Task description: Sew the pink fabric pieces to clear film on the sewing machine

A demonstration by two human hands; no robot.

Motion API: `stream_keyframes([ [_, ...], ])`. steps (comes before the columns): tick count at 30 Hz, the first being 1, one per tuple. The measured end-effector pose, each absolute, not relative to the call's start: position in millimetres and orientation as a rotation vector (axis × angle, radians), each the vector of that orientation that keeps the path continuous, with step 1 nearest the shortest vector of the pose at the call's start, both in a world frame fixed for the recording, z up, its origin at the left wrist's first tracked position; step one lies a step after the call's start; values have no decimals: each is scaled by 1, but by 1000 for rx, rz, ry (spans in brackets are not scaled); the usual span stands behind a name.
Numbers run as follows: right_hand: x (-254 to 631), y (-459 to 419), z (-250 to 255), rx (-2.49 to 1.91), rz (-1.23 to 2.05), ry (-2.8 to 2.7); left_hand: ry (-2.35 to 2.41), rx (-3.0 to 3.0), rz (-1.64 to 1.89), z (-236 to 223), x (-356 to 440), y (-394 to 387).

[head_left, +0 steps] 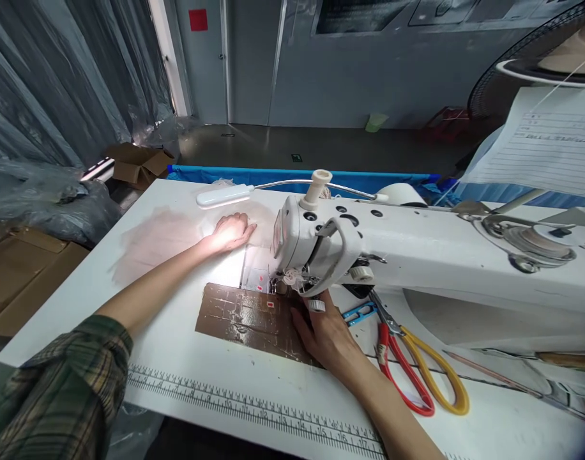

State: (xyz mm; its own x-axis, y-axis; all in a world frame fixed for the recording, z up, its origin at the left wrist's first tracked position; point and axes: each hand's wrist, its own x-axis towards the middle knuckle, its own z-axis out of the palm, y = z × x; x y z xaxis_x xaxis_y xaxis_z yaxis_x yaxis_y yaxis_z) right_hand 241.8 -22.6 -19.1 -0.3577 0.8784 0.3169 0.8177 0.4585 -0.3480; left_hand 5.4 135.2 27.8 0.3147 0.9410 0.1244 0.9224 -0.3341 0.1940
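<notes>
My left hand [232, 231] rests under the lamp light on a pale, sheer fabric [153, 239] spread over the sewing table. Its fingers are curled closed, with the thin cloth at them. My right hand [331, 332] reaches beneath the head of a white sewing machine [316, 239]. Its thumb and forefinger are apart, the thumb lying on a brown, tape-covered plate [244, 322]; the other fingertips are hidden behind the machine head. The needle and presser foot area [274, 285] sits just left of that hand, partly covered by tangled thread.
Scissors with red and yellow handles [417, 364] and a blue thread snipper [359, 314] lie right of my right hand. A ruler strip [254, 409] runs along the front edge. A white lamp [224, 196] stands behind my left hand. Cardboard boxes [34, 268] are at left.
</notes>
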Motion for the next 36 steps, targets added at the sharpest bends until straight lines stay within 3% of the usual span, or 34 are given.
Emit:
stream_keyframes([
  [15, 239, -21, -21, -1272, -106, -2257, 1574, 2441, 348, 44, -4, 173],
  [28, 243, -15, -41, -1223, -280, -2273, 1793, 2324, 785, 66, -82, 110],
  [36, 243, -5, -50, -1131, -210, -2287, 1710, 2423, 661, 53, -118, 19],
])
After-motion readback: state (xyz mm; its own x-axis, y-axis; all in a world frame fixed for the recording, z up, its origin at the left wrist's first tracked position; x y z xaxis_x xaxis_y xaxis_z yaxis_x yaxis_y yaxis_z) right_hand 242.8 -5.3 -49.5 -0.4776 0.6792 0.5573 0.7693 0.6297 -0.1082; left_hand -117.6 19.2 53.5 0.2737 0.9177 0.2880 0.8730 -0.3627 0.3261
